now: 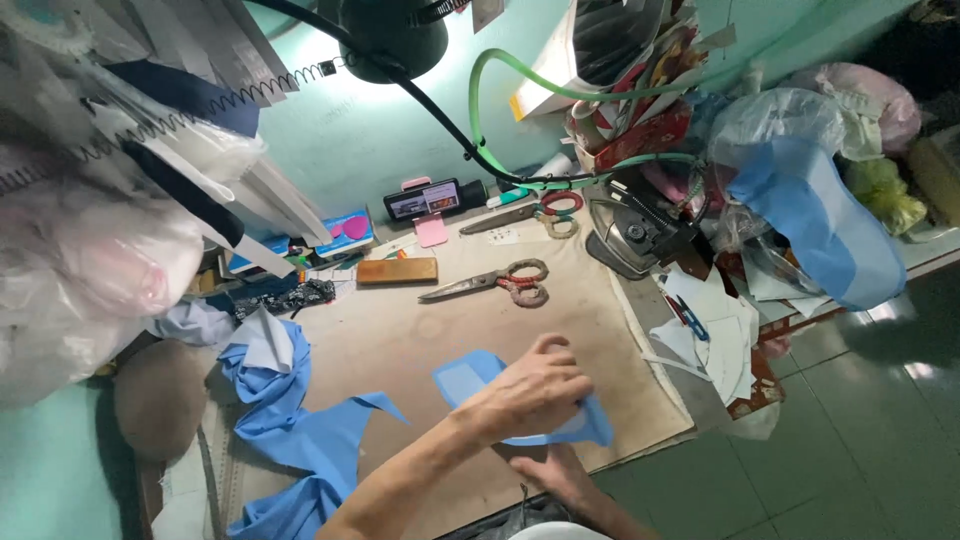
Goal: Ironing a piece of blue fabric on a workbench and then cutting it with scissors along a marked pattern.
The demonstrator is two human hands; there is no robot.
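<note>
At the bottom centre of the frame, the right hand [555, 472] is lying low at the near edge of the brown padded work table [560, 300], its fingers tucked under the near edge of a small light blue cut fabric piece [470, 378]; whether they are pinching the cloth or only touching it cannot be told, since the cloth and the other hand are covering them. Just above it, the left hand [530, 390] is reaching in from the lower left, its fingers curled and pressing down on top of the same blue piece, which is sitting on the table slightly below the frame's centre, with a paler lining patch showing at its upper left corner. To the lower left, a larger crumpled heap of light blue cloth [290, 420] is trailing across the table's left edge, one pointed flap reaching toward the hands. Further up, near the middle of the frame, a pair of large metal shears with wrapped handles [490, 283] is lying flat, blades pointing left, and a brown rectangular block [397, 270] is resting just to their left. Beyond these, a second pair of scissors with red-wrapped handles [530, 213] is lying near the wall, beside a black phone [422, 200] propped on a pink stand. At the upper right, a dark metal iron [635, 235] is sitting on the table's far corner.
</note>
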